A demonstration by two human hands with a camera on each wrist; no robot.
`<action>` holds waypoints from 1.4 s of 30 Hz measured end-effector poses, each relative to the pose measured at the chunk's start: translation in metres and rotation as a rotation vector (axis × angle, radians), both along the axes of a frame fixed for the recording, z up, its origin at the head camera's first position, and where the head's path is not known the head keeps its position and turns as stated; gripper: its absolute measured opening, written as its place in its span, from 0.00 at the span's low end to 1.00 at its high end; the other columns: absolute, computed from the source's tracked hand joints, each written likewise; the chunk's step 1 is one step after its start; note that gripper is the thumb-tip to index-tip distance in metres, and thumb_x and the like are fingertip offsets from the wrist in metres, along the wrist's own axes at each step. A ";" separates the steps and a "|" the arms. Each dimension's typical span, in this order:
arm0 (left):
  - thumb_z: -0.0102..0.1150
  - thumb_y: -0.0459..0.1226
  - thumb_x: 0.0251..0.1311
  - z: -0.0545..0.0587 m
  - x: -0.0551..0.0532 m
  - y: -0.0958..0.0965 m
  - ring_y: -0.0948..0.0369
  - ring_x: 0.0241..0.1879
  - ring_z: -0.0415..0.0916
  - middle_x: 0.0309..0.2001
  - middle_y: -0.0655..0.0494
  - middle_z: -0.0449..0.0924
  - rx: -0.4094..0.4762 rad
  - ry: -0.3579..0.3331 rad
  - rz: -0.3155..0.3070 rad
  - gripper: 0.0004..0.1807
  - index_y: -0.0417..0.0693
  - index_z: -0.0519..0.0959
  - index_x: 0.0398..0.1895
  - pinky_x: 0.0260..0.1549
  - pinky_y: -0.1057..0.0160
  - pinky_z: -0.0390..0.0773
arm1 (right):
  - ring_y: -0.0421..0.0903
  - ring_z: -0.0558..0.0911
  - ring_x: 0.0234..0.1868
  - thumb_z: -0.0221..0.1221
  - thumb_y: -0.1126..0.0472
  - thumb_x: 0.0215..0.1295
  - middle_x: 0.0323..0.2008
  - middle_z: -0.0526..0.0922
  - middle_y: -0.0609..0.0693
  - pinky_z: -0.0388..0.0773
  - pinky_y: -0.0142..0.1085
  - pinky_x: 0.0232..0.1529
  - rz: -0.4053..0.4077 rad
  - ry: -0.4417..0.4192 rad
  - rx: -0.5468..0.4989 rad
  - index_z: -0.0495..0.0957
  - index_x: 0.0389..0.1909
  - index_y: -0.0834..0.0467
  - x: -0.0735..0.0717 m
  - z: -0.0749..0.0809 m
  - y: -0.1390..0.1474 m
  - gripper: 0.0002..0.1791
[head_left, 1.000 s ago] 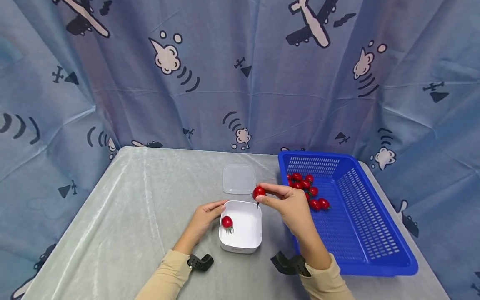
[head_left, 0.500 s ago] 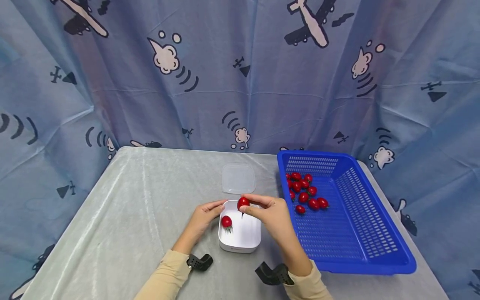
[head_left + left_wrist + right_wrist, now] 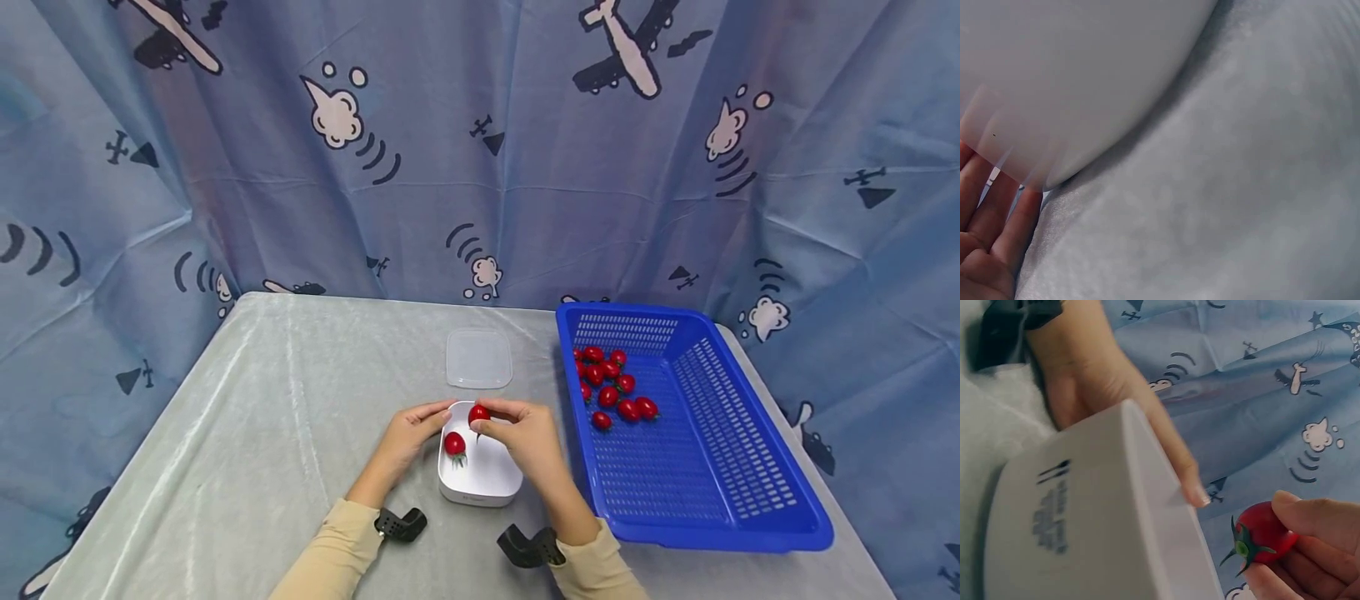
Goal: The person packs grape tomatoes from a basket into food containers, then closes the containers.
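Note:
A white square box (image 3: 489, 477) stands on the table in front of me, with one cherry tomato (image 3: 453, 443) lying inside at its left. My left hand (image 3: 409, 435) holds the box at its back left corner, thumb at the rim and fingers (image 3: 994, 206) along the outer wall. Over the box, my right hand (image 3: 531, 437) pinches a second cherry tomato (image 3: 1265, 532) between thumb and fingertips. Its green calyx faces away from the palm in the right wrist view, and the tomato is above the rim there.
A blue plastic basket (image 3: 712, 450) stands at the right, with several cherry tomatoes (image 3: 608, 396) gathered in its back left part. Behind the box lies a clear square lid (image 3: 478, 358). A patterned blue curtain (image 3: 420, 167) hangs behind the table.
My right hand has moved left and nearer, bringing its tomato from the box's back right corner to over the inside. The left hand has stayed at the box.

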State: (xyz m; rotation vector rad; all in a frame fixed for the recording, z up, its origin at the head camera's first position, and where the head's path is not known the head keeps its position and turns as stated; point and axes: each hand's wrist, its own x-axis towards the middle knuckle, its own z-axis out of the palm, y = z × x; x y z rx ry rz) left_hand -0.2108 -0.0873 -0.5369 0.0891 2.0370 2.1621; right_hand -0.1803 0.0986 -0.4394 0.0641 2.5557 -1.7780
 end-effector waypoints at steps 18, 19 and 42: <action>0.60 0.37 0.67 0.002 0.000 0.001 0.69 0.51 0.79 0.59 0.41 0.80 -0.002 -0.001 -0.009 0.20 0.36 0.79 0.59 0.55 0.70 0.78 | 0.53 0.86 0.47 0.74 0.66 0.49 0.41 0.89 0.61 0.85 0.41 0.44 -0.008 0.011 0.078 0.88 0.42 0.64 -0.008 -0.023 -0.004 0.17; 0.60 0.37 0.67 0.002 0.000 0.000 0.70 0.51 0.79 0.59 0.41 0.80 -0.004 0.003 -0.007 0.20 0.36 0.79 0.59 0.55 0.70 0.78 | 0.54 0.86 0.47 0.74 0.66 0.49 0.40 0.89 0.61 0.85 0.41 0.44 -0.003 0.025 0.085 0.88 0.42 0.64 -0.008 -0.023 -0.004 0.17; 0.59 0.36 0.67 0.002 0.001 0.000 0.72 0.50 0.80 0.59 0.44 0.81 0.012 -0.011 0.002 0.18 0.38 0.80 0.58 0.53 0.71 0.78 | 0.55 0.87 0.45 0.73 0.70 0.47 0.39 0.89 0.62 0.85 0.46 0.44 0.039 0.124 0.221 0.88 0.40 0.65 -0.009 -0.029 -0.012 0.16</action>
